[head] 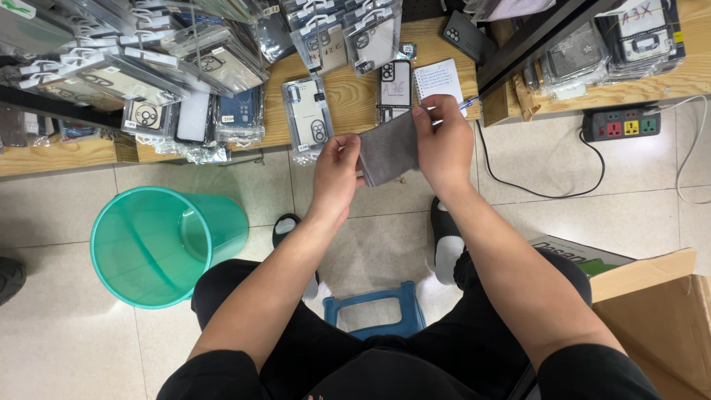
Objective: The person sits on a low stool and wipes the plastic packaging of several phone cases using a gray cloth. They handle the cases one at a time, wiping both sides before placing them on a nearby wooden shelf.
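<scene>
The person's black-clad knees [311,370] are closest to the camera, and a small blue stool [375,307] sits on the tiled floor between the legs. Both arms reach forward. The left hand [337,167] and the right hand [443,141] hold a grey phone case [389,152] up in the air between them, in front of the edge of the wooden worktop [348,100]. The left grip is a pinch on the case's near left edge, with the thumb on top. The right grip is closed over the far right side, and the fingers wrap around it. The right hand also seems to hold a blue pen [466,104], whose tip sticks out past the fingers. The case looks thin and light, so one hand could carry it. Its face looks dull and soft, not shiny, so it should not slip much. It may bend a little if squeezed in the middle, so the edges and corners look like the best places to hold it. Many more phone cases in clear bags [307,115] lie on the worktop. A small white note [438,78] lies there too. A green plastic bin [159,244] stands on the floor to the left, and a cardboard box [659,311] stands on the right.
</scene>
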